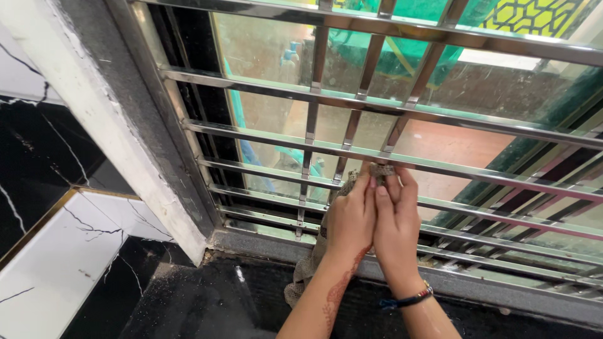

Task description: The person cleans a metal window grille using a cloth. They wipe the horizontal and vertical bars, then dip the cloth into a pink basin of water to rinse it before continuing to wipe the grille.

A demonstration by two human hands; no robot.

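Cloth (377, 171), a drab woven rag, is pinched against a horizontal steel bar of the window grille (440, 166) by the fingers of both hands. Left hand (350, 220) and right hand (397, 226) press side by side, equally near, fingers closed on it. Its long tail hangs down past the left wrist toward the dark stone sill (207, 301). No containers show.

1 head view looks down, close, at a steel window grille (352, 107).

Dark stone sill (207, 301), cloth (301, 282) resting on it
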